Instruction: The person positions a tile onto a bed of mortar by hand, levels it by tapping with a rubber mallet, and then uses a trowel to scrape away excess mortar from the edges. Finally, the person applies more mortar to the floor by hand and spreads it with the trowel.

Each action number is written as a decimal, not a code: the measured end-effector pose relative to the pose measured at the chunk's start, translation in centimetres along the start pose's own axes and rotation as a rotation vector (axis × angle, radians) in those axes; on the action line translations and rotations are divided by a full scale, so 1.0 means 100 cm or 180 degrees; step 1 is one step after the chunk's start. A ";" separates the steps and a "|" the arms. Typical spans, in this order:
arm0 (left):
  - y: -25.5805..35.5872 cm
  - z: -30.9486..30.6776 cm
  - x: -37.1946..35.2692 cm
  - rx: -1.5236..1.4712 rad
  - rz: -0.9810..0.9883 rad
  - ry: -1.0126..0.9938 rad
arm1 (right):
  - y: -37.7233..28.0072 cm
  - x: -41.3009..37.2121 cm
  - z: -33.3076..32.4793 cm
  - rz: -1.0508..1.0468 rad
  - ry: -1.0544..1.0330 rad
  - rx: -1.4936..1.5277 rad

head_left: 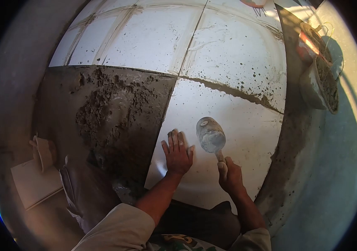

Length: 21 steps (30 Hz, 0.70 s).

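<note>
My left hand (177, 155) lies flat with its fingers stretched out on a large white floor tile (249, 129). In my right hand (231, 176) is the short handle of a rubber mallet (210, 134), gripped with the thumb along it. The mallet's grey, cement-smeared head is over the middle of the same tile. Along the tile's far edge runs a dark, uneven joint (237, 93), widening to the right. Left of the tile spreads rough, lumpy wet mortar (113, 104).
Other white tiles (149, 39), spotted and streaked with cement, cover the floor beyond. A mortar-crusted tub (312, 88) stands at the right by the wall. At the lower left, a small container (44, 154) rests on stacked tiles (32, 186).
</note>
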<state>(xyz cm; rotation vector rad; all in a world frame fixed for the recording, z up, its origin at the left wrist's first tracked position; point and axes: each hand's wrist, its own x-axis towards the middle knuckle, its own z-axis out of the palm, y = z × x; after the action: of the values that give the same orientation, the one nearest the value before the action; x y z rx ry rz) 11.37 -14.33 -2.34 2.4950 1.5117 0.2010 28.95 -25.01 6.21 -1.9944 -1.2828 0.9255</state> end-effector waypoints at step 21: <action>-0.003 0.003 -0.003 0.0175 -0.0038 0.0240 | 0.018 -0.011 0.011 0.0472 0.0028 0.0637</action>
<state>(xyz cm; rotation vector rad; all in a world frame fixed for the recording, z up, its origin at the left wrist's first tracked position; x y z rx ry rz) 11.03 -14.48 -2.70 2.5472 1.5817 0.2577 28.75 -26.54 4.43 -1.9524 -1.0051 1.0693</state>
